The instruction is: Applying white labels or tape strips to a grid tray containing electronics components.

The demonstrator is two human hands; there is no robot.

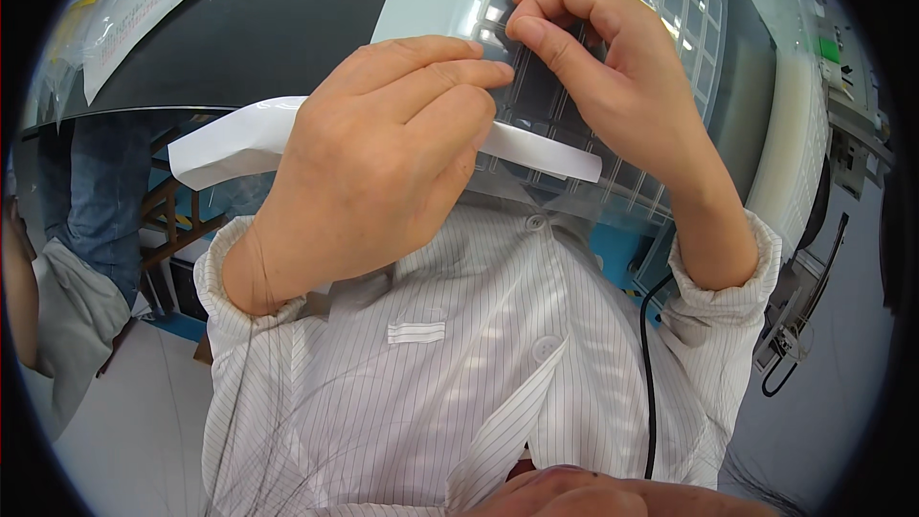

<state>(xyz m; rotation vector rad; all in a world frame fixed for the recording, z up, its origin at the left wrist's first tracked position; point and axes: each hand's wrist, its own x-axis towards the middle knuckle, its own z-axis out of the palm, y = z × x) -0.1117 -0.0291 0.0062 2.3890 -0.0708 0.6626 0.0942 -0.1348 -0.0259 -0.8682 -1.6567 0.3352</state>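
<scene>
My left hand [378,148] is closed around a white paper strip [546,150], whose two ends stick out on either side of the fingers. The left end is wider and bent, and the middle is hidden by the hand. My right hand [627,67] is raised just to the right and a little farther off, thumb and index finger pressed together in a pinch. Whatever lies between those fingertips, if anything, is too small to make out. Below both hands is a clear plastic tray [637,182] divided into rectangular compartments.
More clear compartment trays [704,14] lie at the far right. A dark tabletop [258,43] extends to the left, with a printed sheet [158,0] in clear plastic at its far corner. Another person's jeans-clad leg [100,191] is at the left. A black cable [648,373] hangs over my shirt.
</scene>
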